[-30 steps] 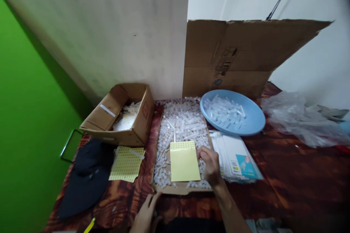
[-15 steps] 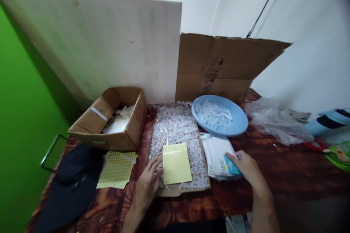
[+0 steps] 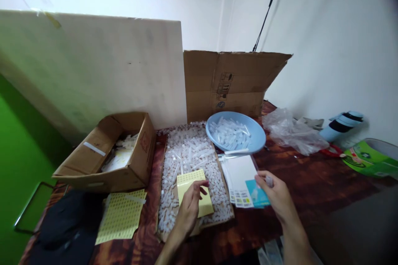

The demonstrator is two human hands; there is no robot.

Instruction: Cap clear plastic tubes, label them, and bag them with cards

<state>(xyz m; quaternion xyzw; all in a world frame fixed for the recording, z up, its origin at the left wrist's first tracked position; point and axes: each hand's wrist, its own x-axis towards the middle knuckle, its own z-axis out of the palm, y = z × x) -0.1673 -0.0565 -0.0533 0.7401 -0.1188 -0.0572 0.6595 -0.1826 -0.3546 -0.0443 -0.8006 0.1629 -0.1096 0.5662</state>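
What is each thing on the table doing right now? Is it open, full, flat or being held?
Left hand: fingers on the yellow sticker sheet, which lies on the tray.
Right hand: resting on the white packets, a flat stack.
Cardboard tray: full of small white pieces.
Blue bowl: partly filled with clear tubes.
Cardboard box: open, flaps up.
Second sticker sheet: lying flat.
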